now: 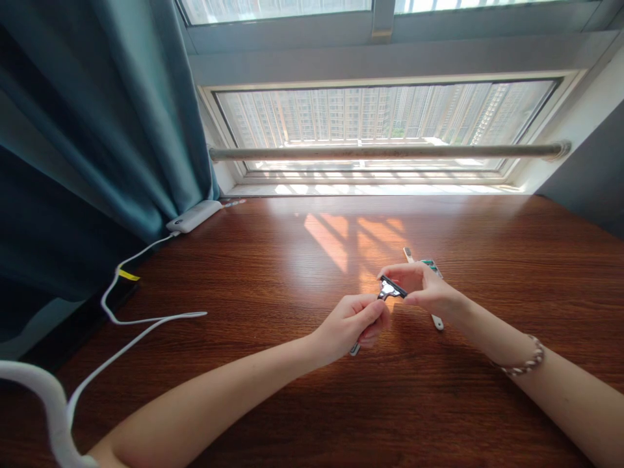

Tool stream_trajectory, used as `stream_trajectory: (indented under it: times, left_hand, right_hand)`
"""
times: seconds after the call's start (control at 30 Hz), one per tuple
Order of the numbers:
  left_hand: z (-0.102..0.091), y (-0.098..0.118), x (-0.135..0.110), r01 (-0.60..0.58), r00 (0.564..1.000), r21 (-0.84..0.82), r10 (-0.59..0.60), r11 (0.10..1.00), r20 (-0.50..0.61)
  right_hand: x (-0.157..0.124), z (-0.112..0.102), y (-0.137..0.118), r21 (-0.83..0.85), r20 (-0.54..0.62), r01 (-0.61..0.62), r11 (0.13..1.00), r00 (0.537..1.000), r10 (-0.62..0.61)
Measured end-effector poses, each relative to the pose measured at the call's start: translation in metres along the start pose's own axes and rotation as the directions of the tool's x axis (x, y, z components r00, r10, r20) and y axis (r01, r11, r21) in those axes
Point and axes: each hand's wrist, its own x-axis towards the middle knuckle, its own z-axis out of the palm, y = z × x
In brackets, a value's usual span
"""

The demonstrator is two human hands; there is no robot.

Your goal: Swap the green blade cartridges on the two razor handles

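My left hand [358, 322] is closed round the handle of a razor [387, 288], whose dark-edged silver head points up and away from me. The handle's lower end sticks out below my fist. My right hand [422, 283] pinches the razor's head, fingers at its far end and thumb at its near end. Beneath the right hand a white toothbrush [437, 322] lies on the table, its middle hidden. Beside it, partly covered by the same hand, is a small pack with teal strips [431, 264]; its contents are too small to make out.
The brown wooden table [253, 273] reaches to the window. A white power bank [195, 216] with a white cable [146, 252] lies at the far left, by the blue curtain [160, 117]. A thick white curved tube [49, 403] stands at the near left. A rail [390, 152] crosses the window.
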Motion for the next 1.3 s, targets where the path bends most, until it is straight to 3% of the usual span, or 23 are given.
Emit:
stream_trajectory:
  times: [0.23, 0.4, 0.63, 1.3]
  left_hand:
    - [0.0013, 0.0019, 0.0011, 0.007, 0.999, 0.005, -0.007, 1.0, -0.043]
    - [0.0005, 0.0013, 0.0026, -0.026, 0.997, 0.026, 0.028, 0.999, -0.069]
    - [-0.0003, 0.0001, 0.0019, -0.016, 1.0, 0.015, 0.016, 1.0, -0.022]
    - [-0.0019, -0.0024, 0.0053, -0.022, 0.993, 0.026, 0.025, 0.999, -0.119]
  right_hand:
    - [0.0018, 0.0001, -0.0015, 0.012, -0.049, 0.001, 1.0, 0.999, -0.001]
    - [0.0025, 0.0009, 0.0015, 0.047, -0.01, 0.035, 0.998, 0.999, -0.035]
    - [0.0011, 0.0031, 0.0002, 0.054, 0.038, 0.024, 0.998, 0.999, -0.026]
    - [0.006, 0.002, 0.0018, -0.031, -0.158, -0.009, 0.999, 0.987, 0.004]
